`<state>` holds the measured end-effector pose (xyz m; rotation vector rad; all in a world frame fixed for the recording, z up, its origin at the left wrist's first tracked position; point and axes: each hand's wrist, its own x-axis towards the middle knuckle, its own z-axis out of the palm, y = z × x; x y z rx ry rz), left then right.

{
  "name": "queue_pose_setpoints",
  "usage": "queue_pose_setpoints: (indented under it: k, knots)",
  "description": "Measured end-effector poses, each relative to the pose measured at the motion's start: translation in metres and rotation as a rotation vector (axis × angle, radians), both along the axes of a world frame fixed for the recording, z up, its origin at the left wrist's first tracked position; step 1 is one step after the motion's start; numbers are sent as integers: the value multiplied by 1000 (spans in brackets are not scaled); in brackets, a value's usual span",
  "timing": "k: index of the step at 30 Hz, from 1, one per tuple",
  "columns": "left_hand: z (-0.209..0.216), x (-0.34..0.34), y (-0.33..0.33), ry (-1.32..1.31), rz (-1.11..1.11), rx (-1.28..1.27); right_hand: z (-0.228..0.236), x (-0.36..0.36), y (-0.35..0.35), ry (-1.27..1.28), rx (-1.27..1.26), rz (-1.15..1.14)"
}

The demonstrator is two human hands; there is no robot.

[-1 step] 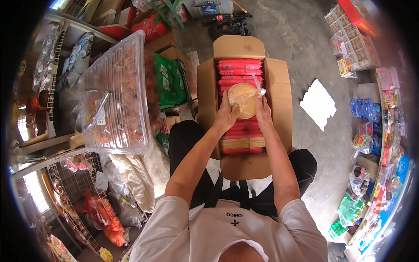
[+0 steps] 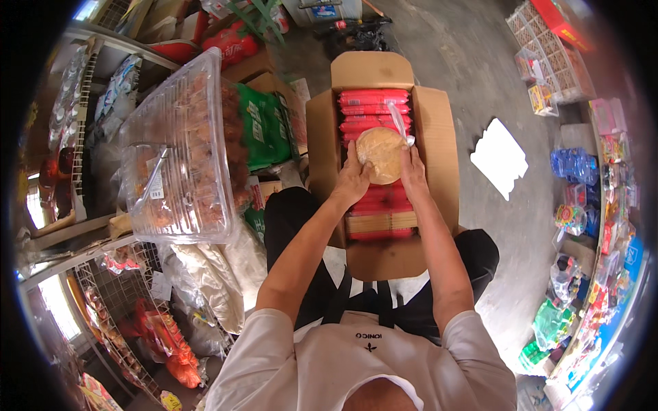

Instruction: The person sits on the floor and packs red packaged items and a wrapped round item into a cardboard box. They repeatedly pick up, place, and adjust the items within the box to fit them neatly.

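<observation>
Between both my hands is a round, flat tan item in a clear plastic bag point(image 2: 381, 156), its kind not clear; the bag's knotted end sticks up at its right. My left hand point(image 2: 353, 179) grips the left edge, thumb on top. My right hand point(image 2: 414, 171) presses against the right edge. Beneath it stands an open cardboard box point(image 2: 436, 157) with its flaps folded out, between my knees. Rows of red plastic packets point(image 2: 375, 109) fill the box. Near its front end, tan cardboard strips point(image 2: 381, 222) lie among the packets.
To the left, a large clear plastic container point(image 2: 179, 151) stands beside green packages point(image 2: 264, 127) and wire shelves. A white sheet point(image 2: 499, 159) lies on the floor at the right. Goods crowd a shelf point(image 2: 606, 226) at the far right. A black plastic bag point(image 2: 353, 38) lies beyond the box.
The view has shifted very slightly. Both hands keep hold of the bagged round item over the box.
</observation>
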<state>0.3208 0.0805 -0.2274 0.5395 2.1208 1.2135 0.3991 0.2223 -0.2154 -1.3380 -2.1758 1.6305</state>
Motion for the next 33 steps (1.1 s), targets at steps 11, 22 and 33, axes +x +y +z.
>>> queue_pose_setpoints:
  k: [11, 22, 33]
  knots:
    - [39, 12, 28, 29, -138, -331, -3, 4, 26, 47, 171, 104]
    - [14, 21, -13, 186, -62, 154, 11, 32, -16, 413, 316, 98]
    - [4, -9, 6, 77, -70, 143, -26, 21, 10, 374, -32, -178]
